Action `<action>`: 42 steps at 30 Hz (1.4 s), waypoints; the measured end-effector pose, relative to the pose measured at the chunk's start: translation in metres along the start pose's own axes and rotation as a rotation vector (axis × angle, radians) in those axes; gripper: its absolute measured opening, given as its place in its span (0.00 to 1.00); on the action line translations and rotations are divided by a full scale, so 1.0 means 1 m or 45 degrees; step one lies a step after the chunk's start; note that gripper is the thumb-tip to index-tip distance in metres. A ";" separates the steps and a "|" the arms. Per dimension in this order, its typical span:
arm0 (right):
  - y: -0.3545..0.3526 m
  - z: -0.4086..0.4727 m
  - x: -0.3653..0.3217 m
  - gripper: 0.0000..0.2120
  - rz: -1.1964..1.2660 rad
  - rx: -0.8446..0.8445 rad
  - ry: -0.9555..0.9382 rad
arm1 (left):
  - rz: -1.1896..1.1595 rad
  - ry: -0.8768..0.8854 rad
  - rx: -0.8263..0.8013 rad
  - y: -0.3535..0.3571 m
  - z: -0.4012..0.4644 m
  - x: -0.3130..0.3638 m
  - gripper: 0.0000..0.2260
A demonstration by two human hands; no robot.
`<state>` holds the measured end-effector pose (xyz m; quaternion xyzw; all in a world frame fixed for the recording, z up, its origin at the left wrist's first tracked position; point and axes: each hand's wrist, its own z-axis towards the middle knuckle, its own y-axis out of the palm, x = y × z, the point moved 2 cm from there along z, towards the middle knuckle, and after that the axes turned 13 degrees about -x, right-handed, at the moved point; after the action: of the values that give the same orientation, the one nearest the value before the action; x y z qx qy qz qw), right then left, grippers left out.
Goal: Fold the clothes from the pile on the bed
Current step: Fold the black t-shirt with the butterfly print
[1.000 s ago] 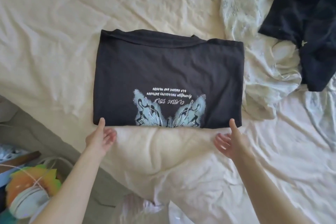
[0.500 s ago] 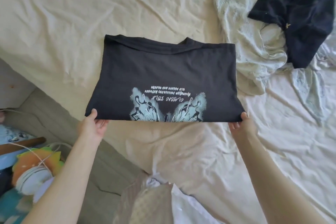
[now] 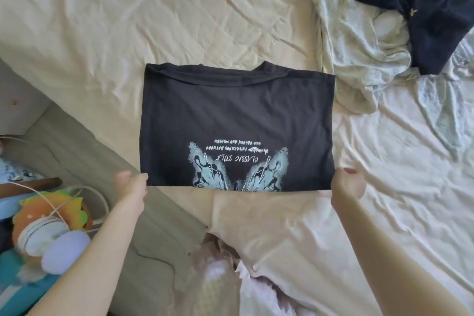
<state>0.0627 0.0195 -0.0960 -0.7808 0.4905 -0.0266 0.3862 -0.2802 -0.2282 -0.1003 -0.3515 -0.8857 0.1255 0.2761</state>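
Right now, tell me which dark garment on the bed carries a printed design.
The black T-shirt held by both hands, with a pale blue butterfly and white lettering. The navy garment at top right lies crumpled on the pile, showing only a tiny star.

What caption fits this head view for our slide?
Left hand and right hand grip the near corners of a folded black T-shirt on the bed.

We see bare sheet (image 3: 107,20) far and left of the folded shirt (image 3: 238,120), giving open room there. To the right, a crumpled pale cloth (image 3: 343,41) and a dark garment (image 3: 436,7) block the way. Near left, the bed edge drops to floor clutter (image 3: 48,228).
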 end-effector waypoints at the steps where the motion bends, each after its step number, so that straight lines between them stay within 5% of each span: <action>1: 0.002 -0.001 -0.011 0.13 -0.242 0.053 -0.156 | 0.316 0.197 0.072 0.003 0.000 0.012 0.20; 4: 0.024 -0.008 -0.050 0.11 -0.591 -0.014 -0.755 | 1.028 0.902 0.046 0.033 -0.006 0.045 0.16; 7: 0.066 -0.012 -0.087 0.12 -0.857 -0.176 -1.213 | 1.388 1.252 -0.108 0.080 -0.002 0.068 0.15; 16: 0.154 0.012 -0.156 0.23 -1.277 -0.263 -1.417 | 1.797 1.401 -0.105 0.133 0.073 0.145 0.23; 22: 0.148 -0.003 -0.159 0.27 -1.099 -0.281 -1.278 | 1.641 1.234 -0.023 0.088 0.081 0.157 0.23; 27: 0.158 -0.062 -0.071 0.25 -1.213 -0.402 -1.389 | 1.357 0.988 -0.162 0.044 0.068 0.089 0.24; 31: 0.161 -0.101 0.007 0.24 -1.318 -0.451 -1.379 | 0.855 0.848 -0.276 0.023 0.056 0.035 0.25; 33: 0.160 -0.109 0.029 0.25 -1.390 -0.461 -1.349 | 0.485 0.617 -0.366 0.016 0.055 0.012 0.23; 37: 0.157 -0.112 0.038 0.25 -1.425 -0.413 -1.329 | -0.228 -0.206 -0.465 0.014 0.056 -0.035 0.18; 42: 0.156 -0.106 0.040 0.27 -1.509 -0.430 -1.319 | -0.801 -0.431 -0.542 0.022 0.059 -0.047 0.18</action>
<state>-0.0776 -0.1077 -0.1336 -0.8721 -0.2496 0.2130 0.3630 -0.2742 -0.2463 -0.1766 -0.0873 -0.9890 -0.0948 0.0726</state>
